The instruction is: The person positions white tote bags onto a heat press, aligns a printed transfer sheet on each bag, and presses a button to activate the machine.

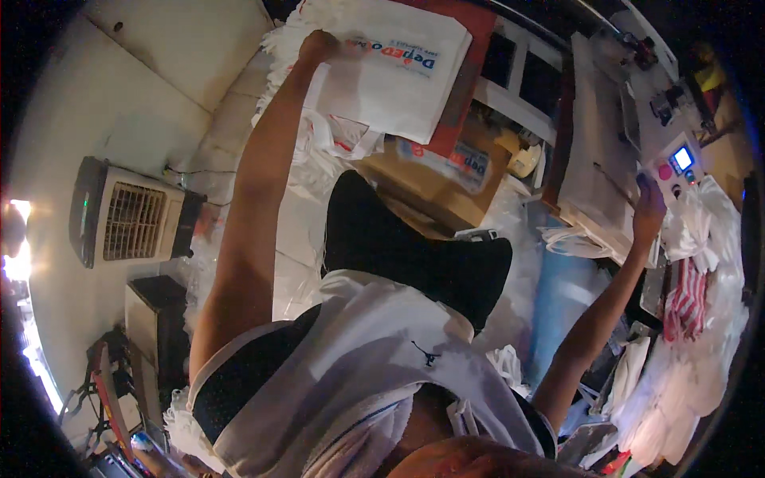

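Observation:
My left arm reaches to the far left, where my left hand (319,48) looks closed at the edge of a white printed bag (398,88). This bag lies flat on a pile of white bags, whose handles and gathered edges bunch up along the left. To the right, my right hand (650,209) is raised beside a control box (687,163) with a lit blue-white screen and a pink-red button. Dim light blurs its fingers, so I cannot make out whether it holds anything.
A red board (470,72) lies under the bags, above a brown carton (446,175). A long pale machine part (594,135) stands between this and the control box. At left is an air cooler (135,221). White bags and a red-striped cloth (689,303) hang at right.

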The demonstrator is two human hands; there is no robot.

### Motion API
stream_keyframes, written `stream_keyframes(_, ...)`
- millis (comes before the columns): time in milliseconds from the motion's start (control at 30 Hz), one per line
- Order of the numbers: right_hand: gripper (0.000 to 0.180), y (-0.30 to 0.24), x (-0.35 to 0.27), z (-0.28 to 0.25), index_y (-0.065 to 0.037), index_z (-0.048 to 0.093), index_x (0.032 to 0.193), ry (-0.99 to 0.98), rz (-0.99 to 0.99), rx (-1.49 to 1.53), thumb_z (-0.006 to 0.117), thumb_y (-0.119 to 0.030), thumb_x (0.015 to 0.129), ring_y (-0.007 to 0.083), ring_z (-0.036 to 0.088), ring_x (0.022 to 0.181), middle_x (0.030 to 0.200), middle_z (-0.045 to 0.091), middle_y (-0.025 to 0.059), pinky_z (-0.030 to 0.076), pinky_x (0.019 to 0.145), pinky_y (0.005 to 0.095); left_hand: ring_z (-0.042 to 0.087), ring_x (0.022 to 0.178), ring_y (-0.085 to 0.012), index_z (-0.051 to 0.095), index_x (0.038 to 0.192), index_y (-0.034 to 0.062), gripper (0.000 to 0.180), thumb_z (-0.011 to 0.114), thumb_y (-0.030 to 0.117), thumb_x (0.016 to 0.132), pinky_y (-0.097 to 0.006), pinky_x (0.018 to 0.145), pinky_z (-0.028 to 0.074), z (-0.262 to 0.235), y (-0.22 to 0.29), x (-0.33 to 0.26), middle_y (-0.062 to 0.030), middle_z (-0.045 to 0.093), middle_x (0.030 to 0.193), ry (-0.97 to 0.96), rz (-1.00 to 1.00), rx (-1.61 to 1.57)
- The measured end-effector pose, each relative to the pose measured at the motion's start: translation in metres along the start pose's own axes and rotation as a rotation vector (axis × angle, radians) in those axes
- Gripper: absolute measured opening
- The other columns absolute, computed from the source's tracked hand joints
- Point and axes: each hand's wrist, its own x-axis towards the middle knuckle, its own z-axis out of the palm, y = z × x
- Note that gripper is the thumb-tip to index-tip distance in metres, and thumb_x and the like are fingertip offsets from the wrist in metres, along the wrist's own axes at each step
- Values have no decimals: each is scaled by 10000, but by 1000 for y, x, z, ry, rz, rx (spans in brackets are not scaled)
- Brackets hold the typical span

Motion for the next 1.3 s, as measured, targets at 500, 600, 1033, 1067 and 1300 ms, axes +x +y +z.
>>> stream_keyframes(500, 326, 61, -10, 5, -6, 667, 1155, 40, 3, 20, 494, -218, 980, 367, 645, 1085, 1147, 683, 202, 486, 942, 411, 675, 671, -124, 747, 812, 131, 148, 645, 233, 847, -263, 622, 553, 6, 2, -4, -31, 714, 756, 192, -12, -268)
stream_keyframes(600, 325, 65, -24, -7, -8, 657, 1171, 19, 26, -124, 501, -219, 978, 362, 653, 1065, 1142, 684, 200, 493, 929, 417, 659, 658, -109, 733, 764, 100, 184, 653, 239, 855, -260, 627, 548, 28, 65, 24, -38, 704, 725, 20, 32, -45)
stream_keyframes(1033, 274, 31, 3, 22, -43, 662, 1159, 110, 8, -5, 545, -204, 971, 397, 662, 981, 1087, 690, 208, 515, 848, 454, 721, 747, -255, 756, 830, 130, 175, 621, 240, 836, -381, 666, 568, -28, 37, -28, -69, 726, 779, 197, 66, 371)
stream_keyframes(1067, 274, 36, 0, 22, -43, 663, 1157, 111, 3, -21, 542, -205, 972, 397, 662, 984, 1084, 691, 209, 516, 851, 453, 715, 757, -264, 754, 833, 131, 163, 628, 234, 826, -390, 662, 563, -25, 57, -28, -82, 723, 785, 237, -19, 339)
stream_keyframes(1300, 313, 52, -29, -9, 19, 651, 1183, 50, 127, -151, 551, -179, 962, 368, 667, 1039, 1137, 685, 226, 511, 908, 422, 542, 1062, -322, 622, 1019, 28, 283, 618, 173, 776, -465, 1000, 411, -122, 482, -141, -145, 591, 1059, 261, 637, -400)
